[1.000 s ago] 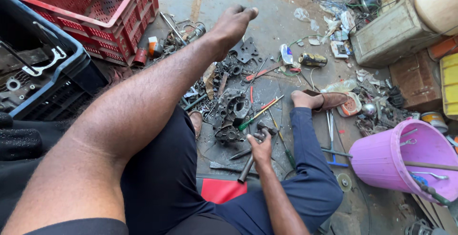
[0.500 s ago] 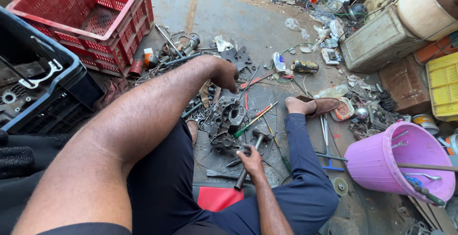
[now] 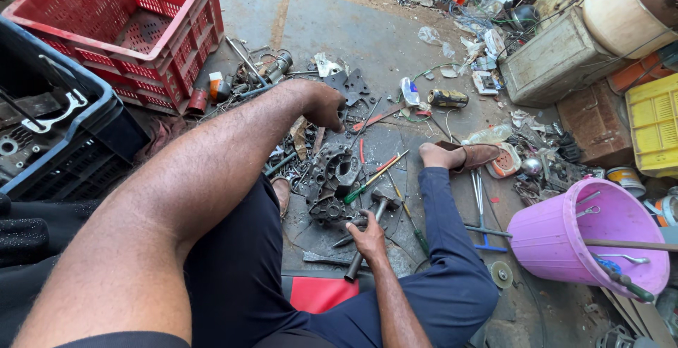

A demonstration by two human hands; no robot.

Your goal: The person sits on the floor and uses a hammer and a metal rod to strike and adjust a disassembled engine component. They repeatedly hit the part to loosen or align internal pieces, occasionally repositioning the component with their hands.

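Head view: right hand grips hammer beside engine casing; left hand curled, contents unclear.

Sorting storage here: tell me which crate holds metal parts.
The dark crate at far left; a bracket and metal parts lie inside. The red crate beside it looks empty.

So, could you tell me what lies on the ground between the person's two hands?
In the head view, a grey metal engine casing lies between the left hand and the right hand, which grips a hammer.
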